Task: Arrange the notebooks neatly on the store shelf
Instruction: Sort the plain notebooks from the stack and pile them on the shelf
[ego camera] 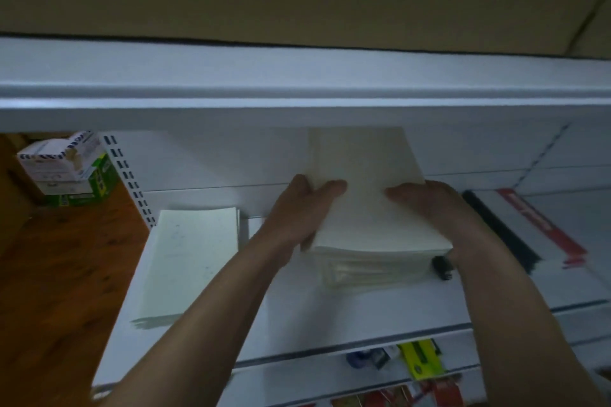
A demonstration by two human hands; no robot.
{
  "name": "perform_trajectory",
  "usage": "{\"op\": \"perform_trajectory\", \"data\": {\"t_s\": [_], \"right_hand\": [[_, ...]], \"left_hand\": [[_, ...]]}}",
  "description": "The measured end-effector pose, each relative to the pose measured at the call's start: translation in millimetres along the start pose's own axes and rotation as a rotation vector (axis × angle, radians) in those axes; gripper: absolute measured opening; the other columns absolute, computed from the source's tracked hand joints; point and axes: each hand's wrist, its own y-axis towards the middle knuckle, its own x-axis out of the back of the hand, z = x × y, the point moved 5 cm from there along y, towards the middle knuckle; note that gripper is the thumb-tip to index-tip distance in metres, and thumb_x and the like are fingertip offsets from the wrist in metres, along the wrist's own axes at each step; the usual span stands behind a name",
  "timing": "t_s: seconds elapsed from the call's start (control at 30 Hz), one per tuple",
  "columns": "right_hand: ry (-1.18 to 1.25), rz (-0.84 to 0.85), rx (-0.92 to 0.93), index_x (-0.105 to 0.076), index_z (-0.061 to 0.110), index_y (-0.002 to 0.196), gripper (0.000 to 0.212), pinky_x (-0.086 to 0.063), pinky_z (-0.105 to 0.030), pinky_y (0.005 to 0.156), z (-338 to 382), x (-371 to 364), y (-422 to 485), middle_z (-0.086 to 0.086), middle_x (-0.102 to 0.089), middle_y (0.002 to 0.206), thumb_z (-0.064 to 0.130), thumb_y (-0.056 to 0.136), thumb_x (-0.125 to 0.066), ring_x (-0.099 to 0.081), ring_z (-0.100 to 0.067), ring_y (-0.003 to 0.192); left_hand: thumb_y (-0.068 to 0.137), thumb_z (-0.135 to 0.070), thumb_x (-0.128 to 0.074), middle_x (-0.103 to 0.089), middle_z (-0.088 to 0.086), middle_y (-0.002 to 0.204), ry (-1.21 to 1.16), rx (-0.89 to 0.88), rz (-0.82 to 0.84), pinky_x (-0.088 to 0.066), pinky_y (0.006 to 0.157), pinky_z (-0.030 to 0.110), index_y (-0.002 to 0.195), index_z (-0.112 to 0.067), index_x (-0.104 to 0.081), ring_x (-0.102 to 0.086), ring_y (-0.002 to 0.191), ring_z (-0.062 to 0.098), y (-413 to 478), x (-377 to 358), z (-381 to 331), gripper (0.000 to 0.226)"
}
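Body parts in view: two hands and two forearms. The left hand (297,211) and right hand (433,205) are bare. The left forearm (205,317) and right forearm (515,314) are uncovered from wrist to frame edge. A small dark item (442,267) just beside the right wrist may be a worn band or strap. Blur and dim light prevent confirmation.

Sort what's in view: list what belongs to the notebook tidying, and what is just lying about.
Job: held notebook stack, gripped by left hand and right hand; second notebook stack beside it; white shelf.
Lying about: small black object by the right hand; green-and-white boxes; yellow-green pack below.
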Motion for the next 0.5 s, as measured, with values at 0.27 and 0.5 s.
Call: {"op": "perform_trajectory", "data": {"t_s": [0.27, 0.5], "right_hand": [[-0.089, 0.137, -0.063, -0.064, 0.018, 0.091, 0.009, -0.05, -0.018, 0.053, -31, 36, 45, 0.002, -0.067, 0.084, 0.025, 0.085, -0.066, -0.064, -0.012, 0.07], [-0.056, 0.2, -0.027, -0.058, 0.027, 0.069, 0.019, -0.048, -0.015, 0.055, -62, 25, 73, 0.011, -0.063, 0.079, 0.023, 0.084, -0.068, -0.058, 0.0, 0.067]], "left_hand": [[0.047, -0.059, -0.064, -0.069, 0.008, 0.107, -0.028, 0.12, -0.13, -0.053, 0.089, 0.05, 0.108, -0.013, -0.063, -0.067, 0.095, 0.028, 25, -63, 14, 0.076], [0.084, -0.028, -0.068, -0.072, 0.008, 0.101, -0.12, 0.136, -0.243, -0.056, 0.081, 0.038, 0.107, -0.011, -0.065, -0.069, 0.089, 0.022, 24, -59, 26, 0.028]]}}
